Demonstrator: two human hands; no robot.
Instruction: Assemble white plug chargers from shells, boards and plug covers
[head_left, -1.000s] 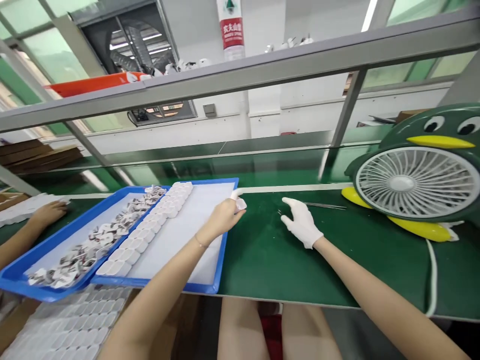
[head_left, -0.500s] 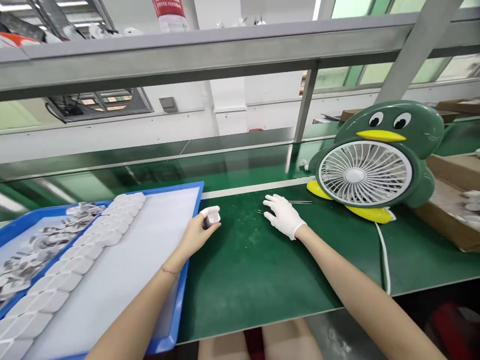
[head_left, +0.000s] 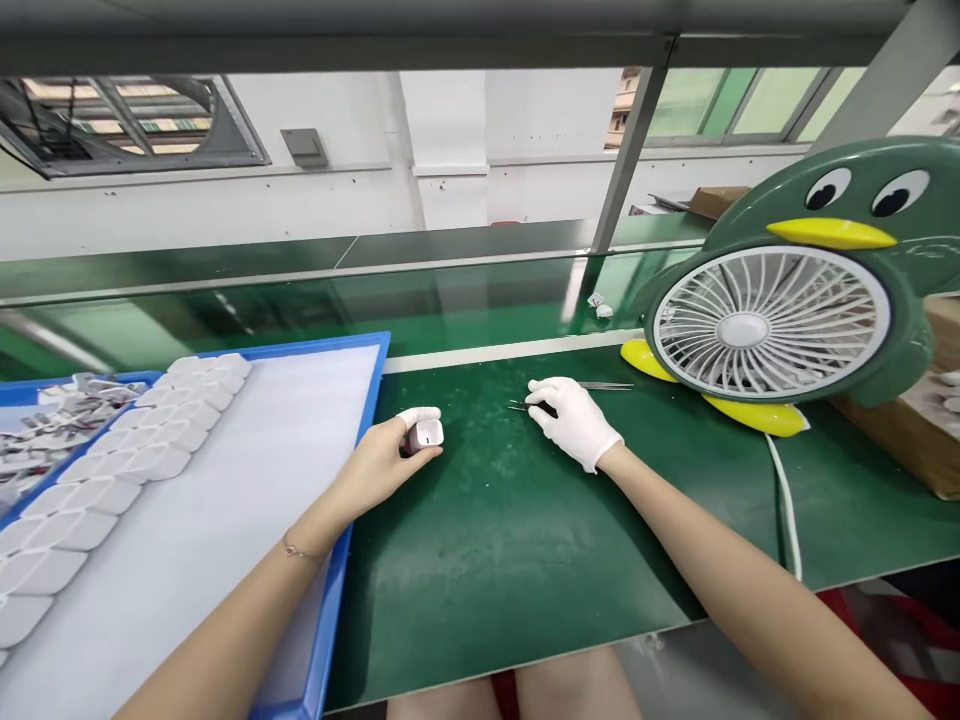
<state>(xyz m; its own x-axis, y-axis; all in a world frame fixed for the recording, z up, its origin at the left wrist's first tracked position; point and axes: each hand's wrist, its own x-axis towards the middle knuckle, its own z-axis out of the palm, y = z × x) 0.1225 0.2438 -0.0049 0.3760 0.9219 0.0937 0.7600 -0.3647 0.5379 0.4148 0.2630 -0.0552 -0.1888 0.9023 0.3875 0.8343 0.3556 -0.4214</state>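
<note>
My left hand (head_left: 386,450), with white covers on some fingers, grips a small white plastic housing (head_left: 429,434) whose open hollow faces me. Its thumb is below and its fingers are above and behind the housing. To the right, my white-gloved right hand (head_left: 571,420) rests low over the green table, its fingers closed on dark tweezers (head_left: 519,405) with thin tips pointing left. Thin metal prongs (head_left: 609,386) stick out behind the glove; whether they belong to the same tool I cannot tell.
A blue tray (head_left: 379,375) at left holds rows of white housings (head_left: 161,460); another holds a heap of small wired parts (head_left: 52,430). A green penguin-shaped fan (head_left: 780,320) stands at right, its white cable (head_left: 786,500) running forward. A cardboard box (head_left: 900,440) sits beyond it.
The view has tilted down and shifted. My right fingers have closed around the tweezers, and more of their dark body shows. My left hand still holds the housing.
</note>
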